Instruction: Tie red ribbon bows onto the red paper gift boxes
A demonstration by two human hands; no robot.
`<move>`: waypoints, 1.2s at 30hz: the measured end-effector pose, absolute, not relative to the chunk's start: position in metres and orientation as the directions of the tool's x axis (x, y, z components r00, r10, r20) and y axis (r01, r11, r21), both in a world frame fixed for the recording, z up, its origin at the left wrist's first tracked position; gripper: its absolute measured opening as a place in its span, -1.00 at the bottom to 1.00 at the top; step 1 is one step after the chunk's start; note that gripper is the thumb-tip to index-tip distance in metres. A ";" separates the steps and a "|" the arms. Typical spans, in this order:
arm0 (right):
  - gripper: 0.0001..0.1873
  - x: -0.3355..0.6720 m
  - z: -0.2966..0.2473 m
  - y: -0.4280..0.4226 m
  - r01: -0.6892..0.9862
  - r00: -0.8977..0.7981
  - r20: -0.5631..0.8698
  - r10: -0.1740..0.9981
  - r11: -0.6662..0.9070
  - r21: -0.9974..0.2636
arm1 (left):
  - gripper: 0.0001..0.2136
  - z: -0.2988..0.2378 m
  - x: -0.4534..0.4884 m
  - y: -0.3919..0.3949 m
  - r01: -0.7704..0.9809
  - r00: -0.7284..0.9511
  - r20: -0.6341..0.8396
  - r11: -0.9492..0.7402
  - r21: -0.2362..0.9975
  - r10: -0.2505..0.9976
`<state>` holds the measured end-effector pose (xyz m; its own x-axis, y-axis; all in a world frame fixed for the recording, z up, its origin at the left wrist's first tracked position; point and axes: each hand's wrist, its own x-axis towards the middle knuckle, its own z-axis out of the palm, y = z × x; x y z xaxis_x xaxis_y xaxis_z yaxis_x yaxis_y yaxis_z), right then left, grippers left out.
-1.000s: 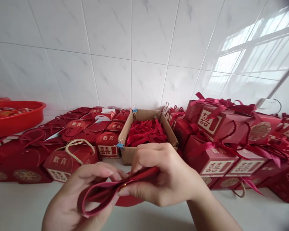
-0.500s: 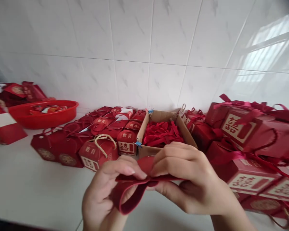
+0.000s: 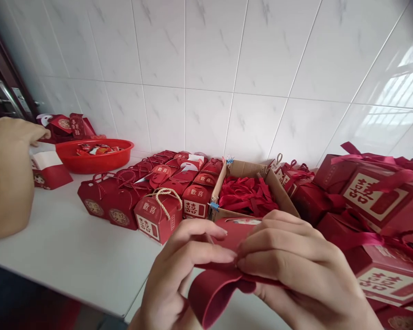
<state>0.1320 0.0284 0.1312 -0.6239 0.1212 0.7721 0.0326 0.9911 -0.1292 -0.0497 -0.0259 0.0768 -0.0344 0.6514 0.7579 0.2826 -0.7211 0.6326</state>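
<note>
Both hands are at the lower middle, fingers closed on a dark red, smooth band folded into a bow-like loop (image 3: 213,293). My left hand (image 3: 179,275) pinches its left part, fingertips near the gathered middle. My right hand (image 3: 296,266) grips the right part, its fingers covering most of that side. Behind the fingertips shows a flat red panel (image 3: 227,236) with a pale, coloured patch along its top; whether it joins the loop I cannot tell. Just beyond the hands stands an open cardboard box (image 3: 285,192) of crimson ribbons (image 3: 248,195).
Red gift boxes (image 3: 158,215) stand in rows left of the cardboard box. Larger ribboned boxes (image 3: 375,192) are stacked on the right. A red basin (image 3: 96,162) holds wrapped sweets. Another person's arm (image 3: 10,183) reaches over the white table (image 3: 89,256) beside a red-and-white box (image 3: 51,169).
The view has turned left, bringing another person's arm and a door into sight. My hands keep hold of the red looped band, and more of the red panel behind it shows.
</note>
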 end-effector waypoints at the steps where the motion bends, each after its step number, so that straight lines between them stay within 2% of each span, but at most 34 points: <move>1: -0.94 0.132 0.132 0.028 0.038 -0.622 0.773 0.123 0.991 -0.127 | -0.87 0.077 -0.049 -0.025 0.277 -0.047 0.773 -0.735 0.618 0.632; 8: -0.88 0.130 0.133 0.026 0.081 -0.607 0.785 0.126 0.992 -0.096 | -0.93 0.078 -0.044 -0.021 0.357 -0.128 0.862 -0.788 0.502 0.491; 12: -0.79 0.127 0.130 0.026 0.047 -0.595 0.785 0.174 0.982 -0.182 | -0.86 0.079 -0.045 -0.021 0.439 -0.140 0.864 -0.752 0.492 0.484; 15: -0.71 0.124 0.130 0.026 0.032 -0.574 0.785 0.234 0.964 -0.264 | -0.88 0.080 -0.046 -0.021 0.451 -0.136 0.871 -0.753 0.479 0.473; 17: -0.69 0.122 0.131 0.025 0.013 -0.577 0.782 0.235 0.960 -0.279 | -0.88 0.080 -0.047 -0.021 0.447 -0.133 0.874 -0.759 0.473 0.467; 22: -0.80 0.121 0.133 0.025 -0.033 -0.585 0.783 0.210 0.959 -0.282 | -0.91 0.080 -0.048 -0.023 0.431 -0.127 0.875 -0.769 0.473 0.467; 30: -0.76 0.120 0.128 0.026 -0.018 -0.563 0.789 0.246 0.951 -0.309 | -0.83 0.080 -0.049 -0.022 0.456 -0.162 0.881 -0.758 0.467 0.445; 36: -0.89 0.117 0.127 0.025 -0.026 -0.533 0.818 0.217 0.962 -0.272 | -0.87 0.077 -0.050 -0.023 0.467 -0.153 0.879 -0.751 0.467 0.452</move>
<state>0.1172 0.0245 0.1272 -0.5326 0.2171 0.8180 -0.0261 0.9619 -0.2723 -0.0503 -0.0228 0.0769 -0.1528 0.4521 0.8788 0.4668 -0.7507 0.4674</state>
